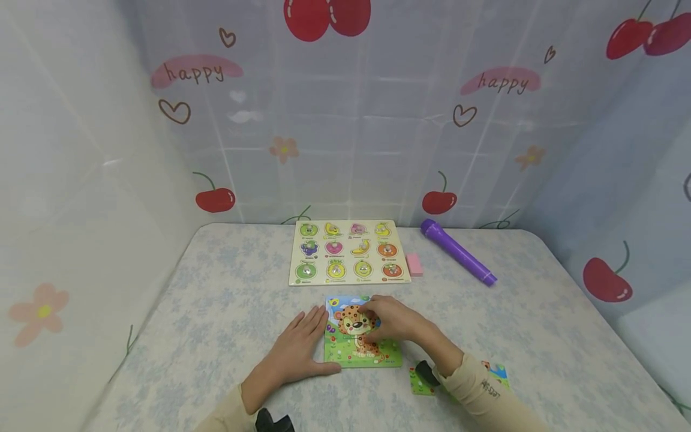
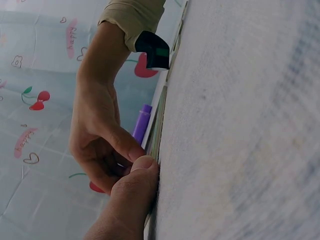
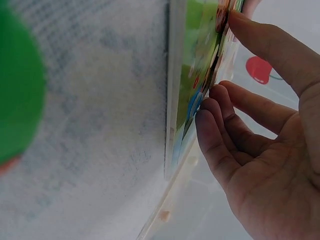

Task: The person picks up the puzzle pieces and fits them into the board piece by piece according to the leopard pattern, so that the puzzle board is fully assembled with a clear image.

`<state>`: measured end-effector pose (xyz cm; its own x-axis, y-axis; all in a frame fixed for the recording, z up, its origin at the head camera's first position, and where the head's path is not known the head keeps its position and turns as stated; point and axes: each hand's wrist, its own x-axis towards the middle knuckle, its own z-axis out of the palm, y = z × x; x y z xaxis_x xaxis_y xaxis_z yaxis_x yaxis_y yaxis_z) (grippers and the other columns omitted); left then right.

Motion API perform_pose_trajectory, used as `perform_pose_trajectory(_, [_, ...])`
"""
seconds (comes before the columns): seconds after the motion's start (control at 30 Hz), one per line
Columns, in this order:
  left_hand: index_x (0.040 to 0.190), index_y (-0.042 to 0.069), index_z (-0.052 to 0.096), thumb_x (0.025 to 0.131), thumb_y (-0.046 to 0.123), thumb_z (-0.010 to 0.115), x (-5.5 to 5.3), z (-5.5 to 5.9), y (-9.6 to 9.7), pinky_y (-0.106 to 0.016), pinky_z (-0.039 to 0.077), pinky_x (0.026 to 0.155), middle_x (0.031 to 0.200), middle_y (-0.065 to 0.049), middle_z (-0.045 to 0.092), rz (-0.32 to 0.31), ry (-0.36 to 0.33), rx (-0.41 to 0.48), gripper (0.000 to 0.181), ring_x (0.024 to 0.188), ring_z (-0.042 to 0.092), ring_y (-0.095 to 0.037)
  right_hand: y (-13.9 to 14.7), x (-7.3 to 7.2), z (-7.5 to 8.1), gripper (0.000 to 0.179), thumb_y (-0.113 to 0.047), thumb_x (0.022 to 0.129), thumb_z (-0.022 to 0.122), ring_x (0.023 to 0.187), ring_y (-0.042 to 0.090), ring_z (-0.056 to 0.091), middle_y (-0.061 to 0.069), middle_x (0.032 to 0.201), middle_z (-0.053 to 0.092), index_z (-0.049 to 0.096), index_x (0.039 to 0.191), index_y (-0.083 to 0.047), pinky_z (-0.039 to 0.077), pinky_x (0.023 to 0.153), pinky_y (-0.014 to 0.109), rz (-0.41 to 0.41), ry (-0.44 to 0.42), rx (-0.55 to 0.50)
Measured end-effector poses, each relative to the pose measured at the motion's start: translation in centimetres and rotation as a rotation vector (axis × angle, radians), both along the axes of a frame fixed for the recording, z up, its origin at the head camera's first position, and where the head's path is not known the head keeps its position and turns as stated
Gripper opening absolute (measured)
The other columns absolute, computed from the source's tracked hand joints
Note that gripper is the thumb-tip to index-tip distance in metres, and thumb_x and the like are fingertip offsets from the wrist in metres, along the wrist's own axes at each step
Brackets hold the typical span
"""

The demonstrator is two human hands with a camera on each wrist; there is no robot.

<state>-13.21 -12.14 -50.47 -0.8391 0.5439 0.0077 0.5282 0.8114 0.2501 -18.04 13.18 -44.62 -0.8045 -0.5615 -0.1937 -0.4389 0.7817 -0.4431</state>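
Where leopard puzzle [image 1: 355, 344] lies, head [image 1: 357, 324] far, feet [image 1: 364, 354] near

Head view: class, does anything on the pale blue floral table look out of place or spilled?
Small colourful printed pieces lie apart from the rectangular green leopard-picture board, partly hidden by the beige right sleeve, so they look stray. Nothing looks spilled.

Left edge of the desk [image 1: 200, 282] passable, right edge too, fruit board [image 1: 348, 259] blocking mid far edge, purple microphone [image 1: 459, 252] obstructing near far right corner, left hand [image 1: 298, 349], right hand [image 1: 396, 318] jamming the middle
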Motion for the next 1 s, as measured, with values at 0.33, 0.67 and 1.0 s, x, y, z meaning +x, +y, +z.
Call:
perform_pose_trajectory(0.33, [0.156,0.007,0.022,0.077,0.086,0.044,0.10,-0.29,-0.03,-0.045,0.021,0.122,0.164,-0.008,0.018,-0.001,0.000,0.001,0.114,0.152,0.018,-0.023,-0.10,0.12,-0.31,0.052,-0.034,0.076,0.083,0.085,0.009,0.053,-0.005,0.096,0.059,0.069,0.120,-0.009,0.049,0.075,0.028,0.002,0.018,-0.014])
perform_pose_trajectory(0.67, [0.156,0.007,0.021,0.077,0.085,0.045,0.11,-0.13,0.02,-0.046,0.021,0.122,0.164,-0.008,0.018,-0.009,0.009,0.004,0.113,0.152,0.018,-0.023,-0.23,0.11,-0.41,0.048,-0.035,0.078,0.082,0.086,0.008,0.054,-0.006,0.096,0.060,0.070,0.117,-0.010,0.049,0.076,0.028,-0.003,0.013,-0.007])
perform_pose_trajectory(1.0, [0.156,0.007,0.022,0.077,0.085,0.045,0.01,0.02,0.03,-0.046,0.021,0.122,0.164,-0.008,0.019,-0.003,0.006,-0.001,0.113,0.152,0.018,-0.023,-0.39,-0.02,-0.42,0.048,-0.035,0.078,0.082,0.084,0.008,0.052,-0.006,0.095,0.060,0.069,0.117,-0.009,0.048,0.073,0.027,-0.009,0.005,-0.009])
